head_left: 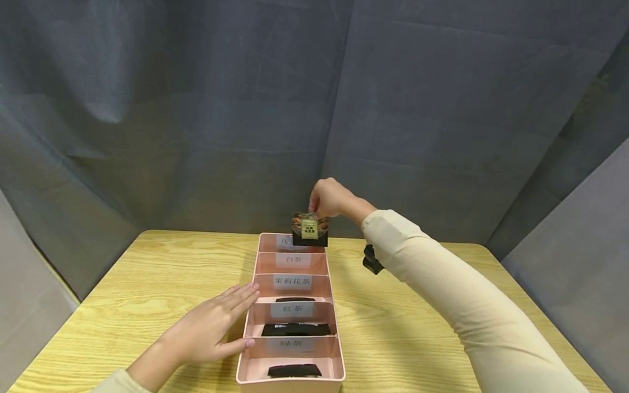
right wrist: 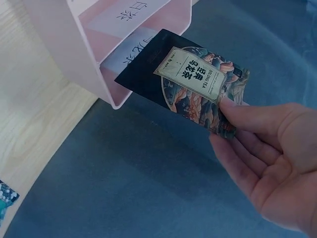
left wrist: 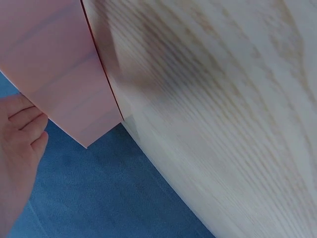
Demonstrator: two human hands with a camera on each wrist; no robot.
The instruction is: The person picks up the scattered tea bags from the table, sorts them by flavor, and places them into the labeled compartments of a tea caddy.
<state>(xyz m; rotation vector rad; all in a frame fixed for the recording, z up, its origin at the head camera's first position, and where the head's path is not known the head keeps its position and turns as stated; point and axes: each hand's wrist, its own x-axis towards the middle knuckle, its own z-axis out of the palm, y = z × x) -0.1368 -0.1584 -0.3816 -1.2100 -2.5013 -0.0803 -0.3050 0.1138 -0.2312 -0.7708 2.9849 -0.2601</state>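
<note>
A long pink divided box point(head_left: 290, 382) stands on the table, its compartments marked with handwritten labels. At its far end my right hand point(head_left: 333, 197) pinches the top edge of a black tea packet point(right wrist: 181, 82) that reads "Oolong Tea". In the right wrist view the packet's lower end is at the mouth of the end compartment, in front of its label point(right wrist: 130, 52). My left hand point(head_left: 211, 325) rests along the box's left side, fingers straight and touching the rim. Dark packets point(head_left: 296, 329) lie in the three nearest compartments.
The wooden table point(head_left: 162, 289) carries the box. Right of the box, partly behind my right sleeve, lies another dark packet point(head_left: 371, 261). A grey-blue curtain point(head_left: 245, 136) hangs close behind the table's far edge.
</note>
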